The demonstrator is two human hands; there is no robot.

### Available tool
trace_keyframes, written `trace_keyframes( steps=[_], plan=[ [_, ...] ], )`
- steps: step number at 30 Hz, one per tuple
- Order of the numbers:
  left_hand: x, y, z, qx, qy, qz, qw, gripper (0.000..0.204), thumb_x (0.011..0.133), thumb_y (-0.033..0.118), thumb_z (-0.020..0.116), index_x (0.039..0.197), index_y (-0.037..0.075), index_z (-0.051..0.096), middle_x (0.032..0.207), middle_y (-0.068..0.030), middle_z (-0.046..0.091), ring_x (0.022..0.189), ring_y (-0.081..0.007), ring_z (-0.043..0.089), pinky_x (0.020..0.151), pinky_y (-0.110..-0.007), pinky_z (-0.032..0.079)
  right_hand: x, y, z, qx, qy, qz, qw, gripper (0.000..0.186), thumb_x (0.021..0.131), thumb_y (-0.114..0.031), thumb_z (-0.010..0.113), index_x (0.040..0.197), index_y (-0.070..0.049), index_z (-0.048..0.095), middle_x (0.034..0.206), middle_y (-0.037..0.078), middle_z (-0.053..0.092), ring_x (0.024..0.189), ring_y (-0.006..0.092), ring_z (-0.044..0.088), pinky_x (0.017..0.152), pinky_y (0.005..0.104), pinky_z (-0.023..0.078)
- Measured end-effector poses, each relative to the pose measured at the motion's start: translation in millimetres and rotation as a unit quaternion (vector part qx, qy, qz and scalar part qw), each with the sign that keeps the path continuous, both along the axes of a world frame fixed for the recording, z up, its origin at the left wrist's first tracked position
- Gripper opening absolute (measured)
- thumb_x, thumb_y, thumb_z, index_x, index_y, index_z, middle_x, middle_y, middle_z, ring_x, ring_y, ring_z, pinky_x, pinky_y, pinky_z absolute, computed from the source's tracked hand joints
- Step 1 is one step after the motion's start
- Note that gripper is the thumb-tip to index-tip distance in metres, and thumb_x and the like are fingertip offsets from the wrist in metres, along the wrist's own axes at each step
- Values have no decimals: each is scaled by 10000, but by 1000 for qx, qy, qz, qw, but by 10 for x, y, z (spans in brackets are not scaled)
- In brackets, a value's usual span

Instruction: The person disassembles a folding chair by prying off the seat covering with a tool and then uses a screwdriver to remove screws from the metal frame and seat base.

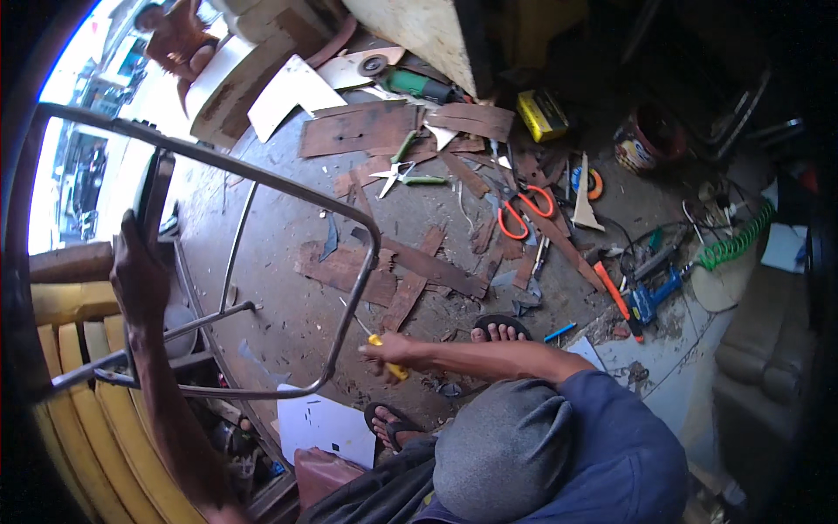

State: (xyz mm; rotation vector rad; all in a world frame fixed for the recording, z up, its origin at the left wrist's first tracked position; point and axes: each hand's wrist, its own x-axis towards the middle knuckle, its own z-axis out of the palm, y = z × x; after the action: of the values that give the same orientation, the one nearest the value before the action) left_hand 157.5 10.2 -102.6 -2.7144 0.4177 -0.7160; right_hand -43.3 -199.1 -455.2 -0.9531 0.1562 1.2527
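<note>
A bent metal tube chair frame (362,214) stands tilted in front of me on the left. My left hand (140,275) is closed around the dark armrest-like bar (155,192) on its upper left part. Close to the frame's lower right bend, my right hand (388,351) grips a screwdriver (375,340) by its yellow handle. Its thin shaft points up and left toward the tube. Whether the tip touches the frame, I cannot tell.
Brown wood veneer strips (436,266) litter the floor. Green-handled shears (406,172), orange-handled scissors (524,210), an angle grinder (419,85), an orange knife (618,301) and a blue air tool (655,297) lie around. Yellow padding (113,367) is at left. Someone (179,39) sits beyond.
</note>
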Motion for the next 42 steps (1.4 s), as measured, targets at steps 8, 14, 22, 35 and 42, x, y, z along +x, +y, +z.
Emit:
trace_keyframes(
  steps=[8,14,22,35,42],
  plan=[
    [-296,511,-670,44,-4,14,999,562,862,-59,453,1420,-12,415,1347,-299,548,1259,-454,538,1034,-506,472,-367,-2043,-295,-381,-357,-177,834,483,888,-410,728,1205,-60,626,894,147,688,768,252,688,674,425,542],
    [-99,704,-737,49,-47,-3,998,550,882,-40,465,1425,43,446,1386,-237,556,1282,-415,542,1053,-482,466,-423,-3238,-521,-746,-498,-209,389,256,894,-130,628,1102,-29,518,879,192,646,809,426,636,836,555,442],
    [-95,802,-943,77,-131,126,980,520,874,25,535,1388,104,514,1296,-154,646,1156,-334,645,938,-439,530,-520,-1821,-224,-516,-559,-236,605,280,834,-93,650,1078,13,562,887,199,572,826,406,625,659,477,503],
    [-171,768,-1020,39,-178,109,977,587,821,37,586,1389,169,515,1257,-129,666,1099,-336,661,896,-465,530,-679,-1979,247,-420,-510,-175,730,216,859,-138,678,1043,-59,597,889,168,621,821,365,667,662,449,545],
    [-116,774,-1046,36,-186,82,978,603,816,32,595,1399,162,509,1269,-119,661,1124,-334,650,937,-455,513,-285,-2810,-322,-602,-487,-245,584,244,841,-166,720,1035,-25,676,935,188,647,824,401,652,702,478,528]
  ],
)
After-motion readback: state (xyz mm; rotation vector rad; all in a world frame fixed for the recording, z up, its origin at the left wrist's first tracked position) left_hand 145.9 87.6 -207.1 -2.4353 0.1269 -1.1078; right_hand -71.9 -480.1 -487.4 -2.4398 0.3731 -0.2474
